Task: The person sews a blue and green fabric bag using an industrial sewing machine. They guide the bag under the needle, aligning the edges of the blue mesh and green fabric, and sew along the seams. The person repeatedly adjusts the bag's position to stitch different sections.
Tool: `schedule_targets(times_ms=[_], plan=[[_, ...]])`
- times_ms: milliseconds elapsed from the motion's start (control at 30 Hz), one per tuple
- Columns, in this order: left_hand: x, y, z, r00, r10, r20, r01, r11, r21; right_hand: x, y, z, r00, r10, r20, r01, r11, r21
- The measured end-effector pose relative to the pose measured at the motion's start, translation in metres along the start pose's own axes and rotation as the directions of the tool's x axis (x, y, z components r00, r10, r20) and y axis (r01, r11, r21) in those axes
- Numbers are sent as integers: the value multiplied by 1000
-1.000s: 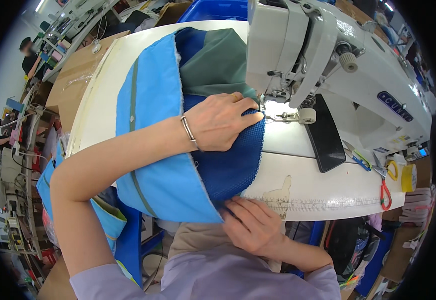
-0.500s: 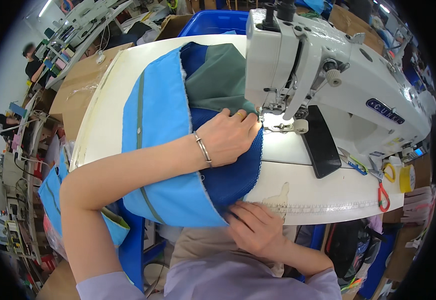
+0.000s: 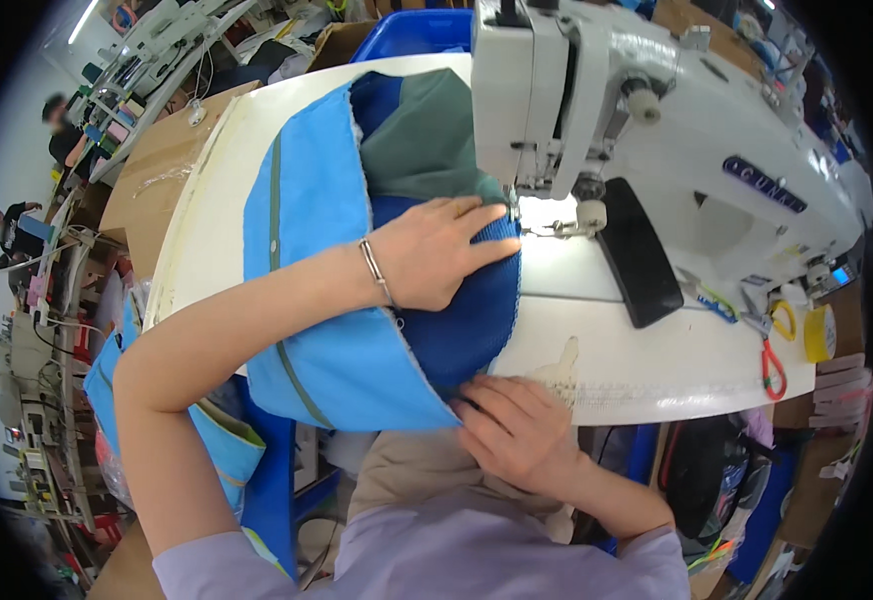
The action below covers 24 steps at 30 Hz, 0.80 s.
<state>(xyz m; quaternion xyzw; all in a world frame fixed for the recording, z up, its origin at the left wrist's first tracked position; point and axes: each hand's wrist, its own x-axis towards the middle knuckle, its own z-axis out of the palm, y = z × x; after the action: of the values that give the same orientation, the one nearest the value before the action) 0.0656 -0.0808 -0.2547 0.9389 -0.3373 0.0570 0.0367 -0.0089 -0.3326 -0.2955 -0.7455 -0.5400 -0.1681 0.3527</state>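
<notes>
A light blue fabric piece with a dark strip, dark blue mesh and a green-grey panel lies at the sewing machine. My left hand, with a bangle at the wrist, rests flat on the mesh. Its thumb and forefinger are spread apart beside the presser foot, under which the mesh's edge runs. At the near corner of the piece, my right hand is closed on the fabric edge with curled fingers; some fingertips are hidden.
On the white table a black phone lies right of the needle area. Beyond it are red-handled scissors, small snips and a yellow tape roll. A blue bin stands behind. Two people are far left.
The forefinger and thumb of my left hand have spread apart, and the hand sits slightly further left on the mesh. My right hand keeps its hold at the near corner.
</notes>
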Motion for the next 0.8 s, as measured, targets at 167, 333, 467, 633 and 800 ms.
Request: schedule_targets(times_ms=[167,333,467,633,800], plan=[[-13,46,-57,966,-127,227,172,966,-193,3,-5,-9,993,108,37,-111,990,81],[-52,93,-78,873,-364,324,365,929,63,-7,-3,1,999,-10,-31,10,1000,-15],[-43,79,-78,908,-413,69,411,911,45,-13,-6,6,997,-46,-59,43,997,-62],[-12,67,-69,923,-263,-280,299,949,97,-4,-23,-7,990,29,141,-28,1000,-10],[-30,77,-47,974,-112,-195,174,925,338,-18,-25,2,994,-70,-80,58,989,-139]])
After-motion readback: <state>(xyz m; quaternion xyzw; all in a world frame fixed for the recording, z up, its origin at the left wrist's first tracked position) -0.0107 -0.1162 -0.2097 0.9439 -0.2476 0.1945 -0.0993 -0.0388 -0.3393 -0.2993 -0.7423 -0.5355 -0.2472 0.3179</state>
